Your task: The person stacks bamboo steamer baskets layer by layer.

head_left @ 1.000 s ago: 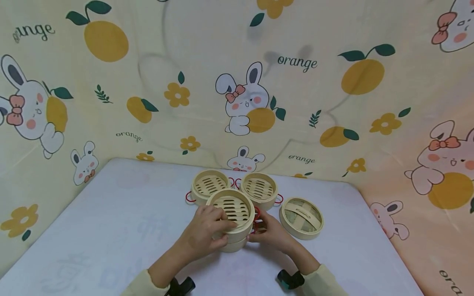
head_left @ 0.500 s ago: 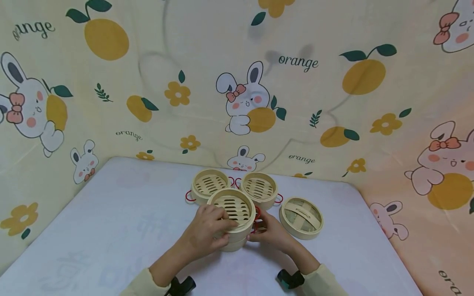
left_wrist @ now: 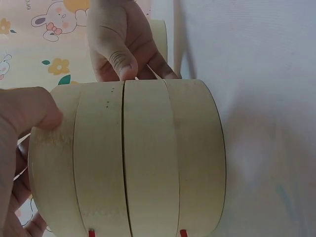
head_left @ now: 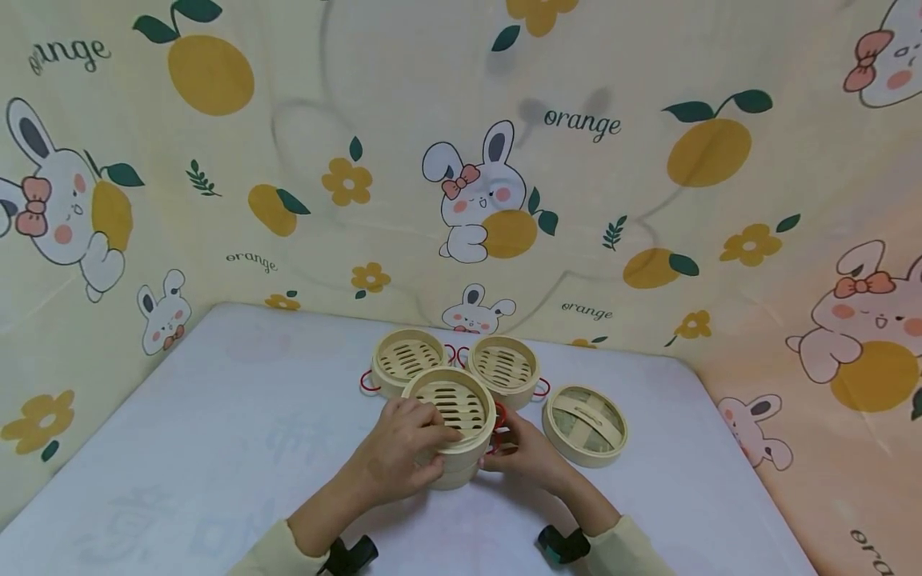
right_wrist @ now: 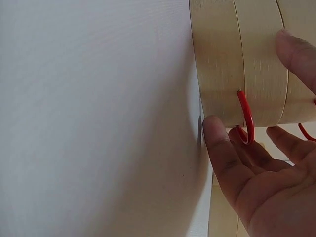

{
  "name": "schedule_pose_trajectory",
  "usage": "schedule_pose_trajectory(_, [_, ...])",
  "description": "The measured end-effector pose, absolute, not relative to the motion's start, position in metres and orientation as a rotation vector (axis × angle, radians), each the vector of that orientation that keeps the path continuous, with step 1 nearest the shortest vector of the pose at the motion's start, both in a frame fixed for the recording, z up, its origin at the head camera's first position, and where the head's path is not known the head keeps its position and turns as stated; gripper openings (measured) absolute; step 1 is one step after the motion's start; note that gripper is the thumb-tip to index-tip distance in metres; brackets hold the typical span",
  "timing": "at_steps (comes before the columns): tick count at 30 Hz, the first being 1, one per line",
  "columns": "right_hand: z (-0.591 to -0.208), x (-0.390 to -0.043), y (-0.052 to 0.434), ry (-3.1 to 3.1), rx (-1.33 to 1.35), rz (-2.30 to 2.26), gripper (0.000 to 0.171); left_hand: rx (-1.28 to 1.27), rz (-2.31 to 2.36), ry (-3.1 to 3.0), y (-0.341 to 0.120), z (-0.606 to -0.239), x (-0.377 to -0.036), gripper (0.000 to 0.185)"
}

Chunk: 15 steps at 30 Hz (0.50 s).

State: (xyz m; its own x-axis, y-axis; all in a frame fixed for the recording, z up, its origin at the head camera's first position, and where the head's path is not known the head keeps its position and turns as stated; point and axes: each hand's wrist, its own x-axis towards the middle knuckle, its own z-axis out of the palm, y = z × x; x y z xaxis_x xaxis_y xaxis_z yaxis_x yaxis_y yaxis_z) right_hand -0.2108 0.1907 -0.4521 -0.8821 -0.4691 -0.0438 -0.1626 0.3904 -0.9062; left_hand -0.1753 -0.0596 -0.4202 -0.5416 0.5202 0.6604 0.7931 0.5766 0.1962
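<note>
Two small bamboo steamer baskets stand stacked in the middle of the table, with red loop handles. My left hand (head_left: 399, 448) pinches the near-left rim of the upper steamer basket (left_wrist: 98, 158), fingers over its slatted inside and thumb on the outer wall. On the stack's right side, my right hand (head_left: 529, 452) holds the lower steamer basket (right_wrist: 219, 59). Its thumb lies near the seam between the baskets and its fingertips are low by a red handle (right_wrist: 247, 118). In the left wrist view a thin dark seam runs between the two baskets, which look aligned.
Behind the stack stand two more slatted steamer baskets, one at left (head_left: 382, 376) and one at right (head_left: 529, 380). A round woven steamer lid (head_left: 585, 424) lies to the right. The white table (head_left: 238, 432) meets a patterned cloth backdrop (head_left: 403, 96) at the back.
Both hands keep their hold, and the stack stays in place. Only a slight shift of the head view shows.
</note>
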Motion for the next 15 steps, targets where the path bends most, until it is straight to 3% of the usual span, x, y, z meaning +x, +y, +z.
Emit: schedule_pose_trajectory(15, [-0.45, -0.2082, 0.1898, 2.374, -0.56, -1.496, 0.087, -1.051, -0.695, -2.252, -0.0629, -0.415, -0.1734, 0.034])
